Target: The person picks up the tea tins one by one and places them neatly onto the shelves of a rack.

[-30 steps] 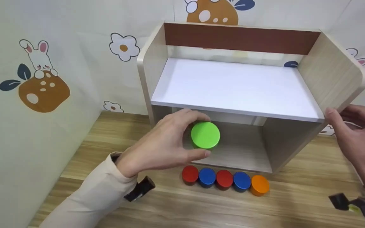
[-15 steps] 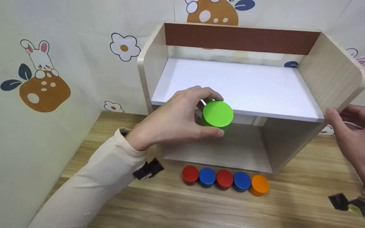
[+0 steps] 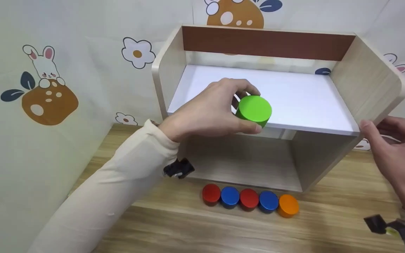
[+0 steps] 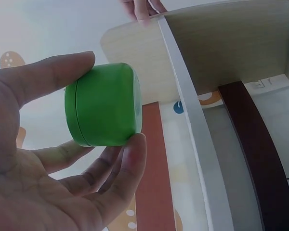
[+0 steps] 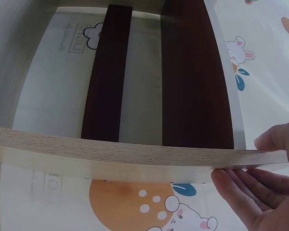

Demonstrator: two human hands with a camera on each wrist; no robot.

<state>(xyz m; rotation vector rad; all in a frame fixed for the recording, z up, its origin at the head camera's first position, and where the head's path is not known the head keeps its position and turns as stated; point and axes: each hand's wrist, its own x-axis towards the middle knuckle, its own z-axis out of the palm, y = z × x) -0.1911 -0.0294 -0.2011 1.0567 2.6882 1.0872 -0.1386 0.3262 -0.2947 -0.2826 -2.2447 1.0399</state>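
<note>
Pinched between the thumb and fingers of my left hand is a small green round tin. It is held in front of and a little above the front edge of the white upper board of a small wooden shelf unit. A seam near one end of the green tin shows in the left wrist view. My right hand grips the front edge of the shelf's right side panel. In the right wrist view, my right thumb and fingers lie on opposite faces of that panel.
In front of the shelf, a row of similar tins stands on the wood-grain tabletop: a red tin, a blue tin, another red, another blue and an orange tin. The lower compartment opens toward me. A patterned wall covering stands behind.
My left hand has lifted the green tin up and to the right, from in front of the lower compartment to the upper board's level. My right hand has stayed put.
</note>
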